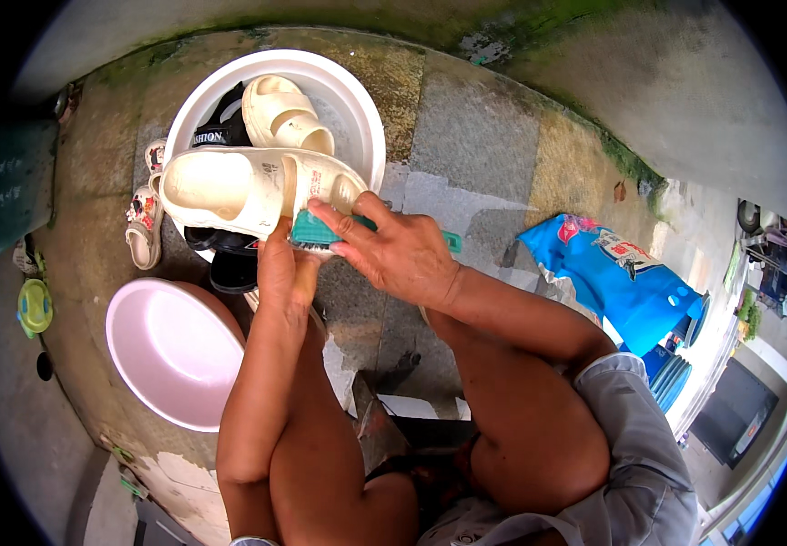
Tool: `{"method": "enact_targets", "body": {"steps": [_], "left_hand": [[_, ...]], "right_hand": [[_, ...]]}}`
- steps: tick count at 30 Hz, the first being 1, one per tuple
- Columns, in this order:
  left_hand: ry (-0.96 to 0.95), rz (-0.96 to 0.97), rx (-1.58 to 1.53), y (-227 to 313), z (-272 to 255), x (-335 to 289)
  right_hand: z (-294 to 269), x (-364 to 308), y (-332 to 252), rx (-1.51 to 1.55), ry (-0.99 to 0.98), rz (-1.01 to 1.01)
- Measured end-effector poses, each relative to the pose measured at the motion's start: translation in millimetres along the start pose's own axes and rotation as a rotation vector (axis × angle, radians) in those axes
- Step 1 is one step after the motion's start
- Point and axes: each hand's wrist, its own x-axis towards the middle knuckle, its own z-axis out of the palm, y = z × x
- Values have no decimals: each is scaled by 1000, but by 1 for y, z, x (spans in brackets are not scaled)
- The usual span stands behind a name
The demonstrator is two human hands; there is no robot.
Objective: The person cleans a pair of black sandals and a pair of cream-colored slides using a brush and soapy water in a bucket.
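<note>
A cream slip-on sandal [207, 187] lies sideways over the front of a round white basin [371, 136]. My left hand [286, 273] is closed on its near edge, with the fingertips partly hidden behind it. In my right hand [411, 250] is a green scrub brush [316, 227], its bristles facing down at the sandal's near side by the strap. The matching cream sandal [279, 114] rests inside the basin, toe toward me. Black slippers [220, 130] show beneath and beside the pair, partly covered.
A pink basin [175, 350] stands tilted at the near left. Small decorated clogs [143, 232] sit left of the white basin. To the right is a blue plastic bag [616, 278] beside stacked blue basins [671, 380]. A mossy wall [630, 100] borders the stone floor.
</note>
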Motion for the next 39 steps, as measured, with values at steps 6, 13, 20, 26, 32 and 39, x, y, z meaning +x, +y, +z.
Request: {"method": "enact_targets", "body": {"steps": [6,13,20,26,32,39], "left_hand": [[-22,-13,149,-15,23,-12],[-71,-26,205,-10,-2,-3],[-176,91,1217,52,-1,-37],[-5,1356,1725,73,56,-58],[-228,600,1619,51,25,-12],[-301,-147,144,-3,30,-18]], "right_hand": [[18,6,30,-245,-74,98],[9,-6,36,-165,-37,51],[13,-4,57,350,213,355],[11,-5,55,581,138,436],[13,3,13,525,94,220],[21,26,33,31,-43,220]]}}
